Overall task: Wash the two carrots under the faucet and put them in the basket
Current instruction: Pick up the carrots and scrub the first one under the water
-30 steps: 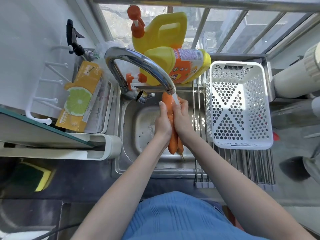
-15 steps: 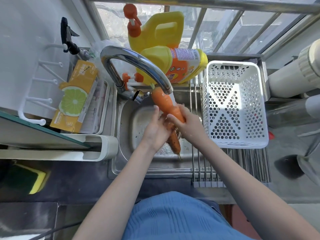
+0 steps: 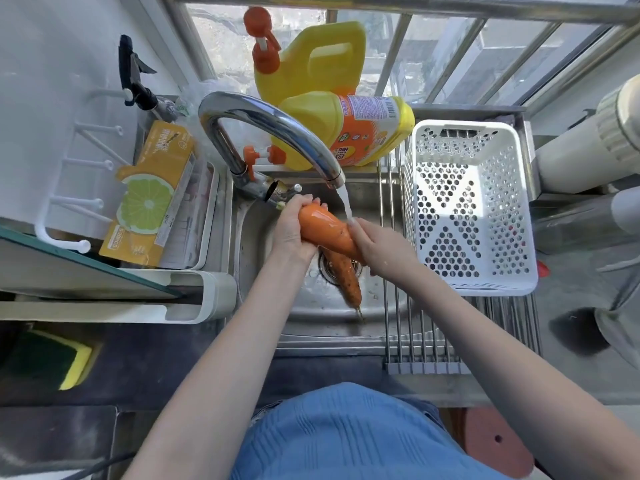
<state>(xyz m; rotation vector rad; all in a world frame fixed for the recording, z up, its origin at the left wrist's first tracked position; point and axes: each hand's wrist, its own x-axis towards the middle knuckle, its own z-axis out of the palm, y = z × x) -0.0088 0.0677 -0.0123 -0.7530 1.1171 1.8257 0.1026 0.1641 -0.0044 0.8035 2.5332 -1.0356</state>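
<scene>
A wet orange carrot [image 3: 325,226] lies slanted over the sink [image 3: 311,320], just left of the water stream from the chrome faucet [image 3: 277,129]. My left hand [image 3: 291,233] grips its thick upper end. My right hand [image 3: 377,244] wraps its thinner lower end, with the water falling on its fingers. A second, dirtier carrot [image 3: 346,278] lies loose on the sink bottom over the drain, tip pointing toward me. The white perforated basket [image 3: 519,216] stands on the rack right of the sink and holds nothing.
Two yellow detergent jugs [image 3: 332,98] stand behind the faucet. A white rack with a lime-printed orange box [image 3: 152,192] sits left of the sink. A roll-up metal drying rack [image 3: 450,341] spans the sink's right side. A green and yellow sponge [image 3: 52,362] lies on the dark counter at left.
Both carrots were first held upright together between my hands. One dropped to the sink bottom. The other now lies across the sink, held at both ends, beside the stream.
</scene>
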